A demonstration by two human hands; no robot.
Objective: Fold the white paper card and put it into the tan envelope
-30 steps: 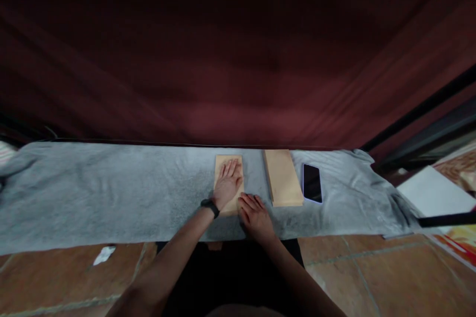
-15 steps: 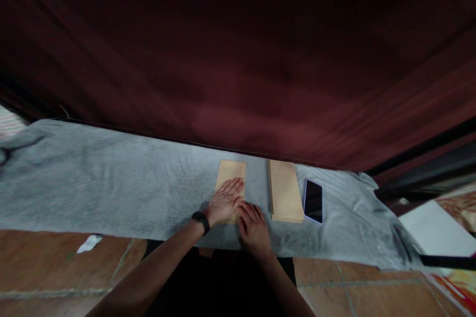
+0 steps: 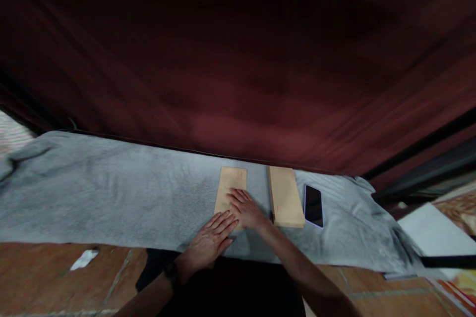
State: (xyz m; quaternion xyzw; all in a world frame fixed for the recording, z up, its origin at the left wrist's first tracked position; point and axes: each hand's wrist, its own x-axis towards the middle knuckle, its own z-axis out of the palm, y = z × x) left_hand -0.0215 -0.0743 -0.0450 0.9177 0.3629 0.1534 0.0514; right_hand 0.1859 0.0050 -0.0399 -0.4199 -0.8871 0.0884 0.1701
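Observation:
A flat tan rectangle [image 3: 232, 178], which looks like a paper envelope or bag, lies lengthwise away from me on the grey cloth. On its middle rests my right hand [image 3: 246, 209], palm down with the fingers stretched out. My left hand [image 3: 211, 238], wearing a dark wristband, lies flat at the near left end, its fingertips close to the right hand. Between them the hands cover the lower part of the tan piece. To the right sits a thick stack of similar tan pieces [image 3: 286, 197], apart from the hands.
A phone [image 3: 313, 205] with a dark screen lies right of the stack. The grey cloth [image 3: 122, 188] spreads over the long surface, with a dark red curtain-like fabric [image 3: 230, 84] behind. Below are brown floor tiles [image 3: 111, 262] with a white scrap [image 3: 85, 259].
My left hand has drawn back toward me and left, off the middle of the tan piece. My right hand has moved forward onto it. The view has tilted slightly.

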